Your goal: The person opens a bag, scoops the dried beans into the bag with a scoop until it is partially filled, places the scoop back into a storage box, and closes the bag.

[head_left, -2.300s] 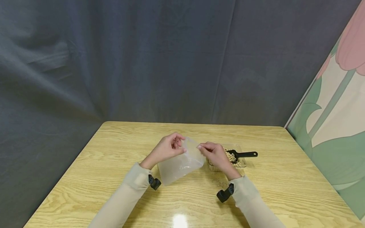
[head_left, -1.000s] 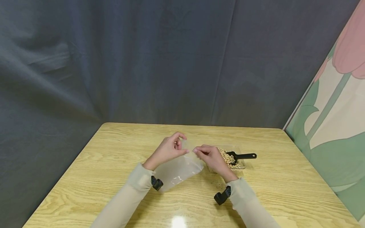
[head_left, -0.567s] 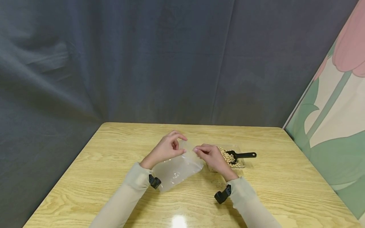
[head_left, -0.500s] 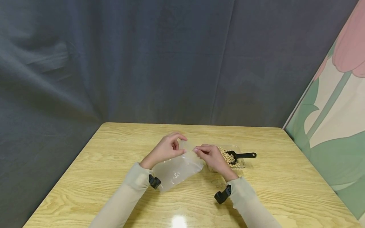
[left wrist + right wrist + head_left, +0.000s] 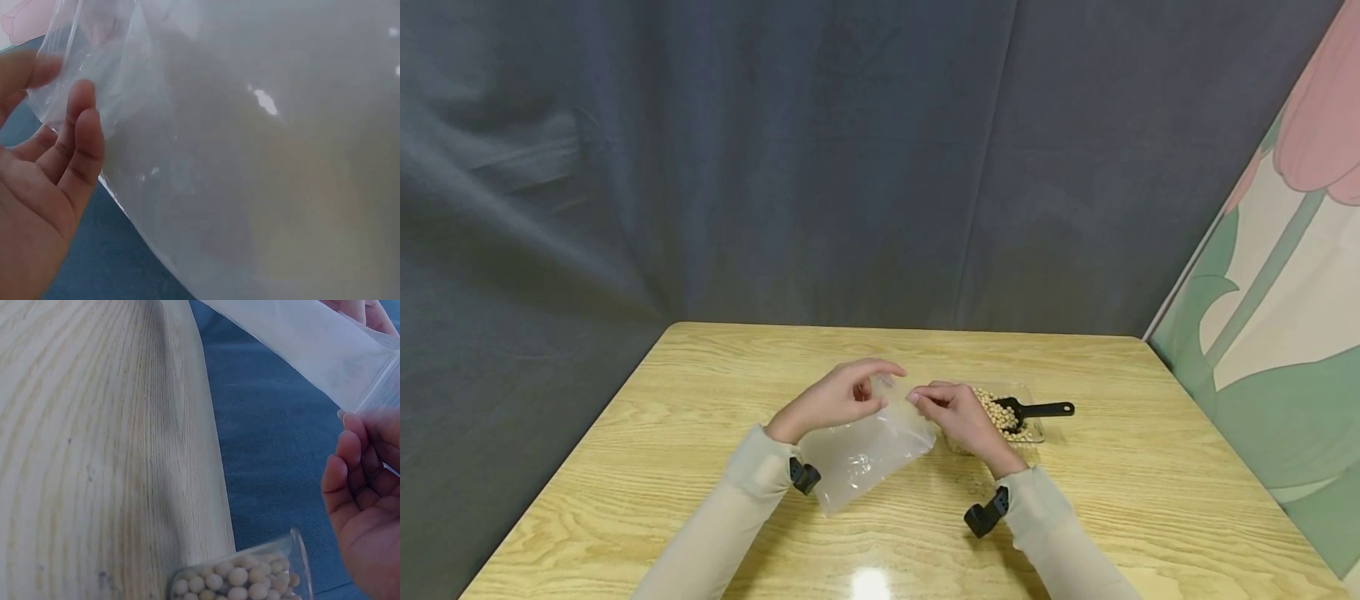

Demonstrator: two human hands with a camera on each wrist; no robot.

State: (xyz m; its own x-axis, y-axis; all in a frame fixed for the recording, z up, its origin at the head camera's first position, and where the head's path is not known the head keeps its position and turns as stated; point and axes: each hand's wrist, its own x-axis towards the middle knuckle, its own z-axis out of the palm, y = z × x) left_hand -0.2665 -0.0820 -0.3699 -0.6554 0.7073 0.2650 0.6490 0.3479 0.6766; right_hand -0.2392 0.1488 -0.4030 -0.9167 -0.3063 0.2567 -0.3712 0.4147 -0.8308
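Observation:
A clear resealable zip bag point(image 5: 865, 454) slants down toward the person, its zip strip uppermost. My right hand point(image 5: 958, 417) pinches the bag's upper right edge between thumb and forefinger; in the right wrist view the other fingers curl in beside the zip strip. My left hand point(image 5: 838, 400) is at the upper left edge, thumb and forefinger spread apart with film between them. In the left wrist view, a blurred finger point(image 5: 44, 70) touches the strip. No contents show in the bag. How the film layers lie at the fingertips is unclear.
Just right of the right hand, partly behind it, a clear container point(image 5: 1018, 390) holds pale round beans point(image 5: 996, 412). A black scoop point(image 5: 1048, 409) rests in them, its handle jutting over the right rim. The wooden table point(image 5: 700, 367) ends at a dark curtain point(image 5: 820, 167).
My left forefinger has straightened and reached right, widening the gap from the thumb. The bag's lower end has shifted slightly toward the person. Since the earliest frame the right hand has moved slightly left.

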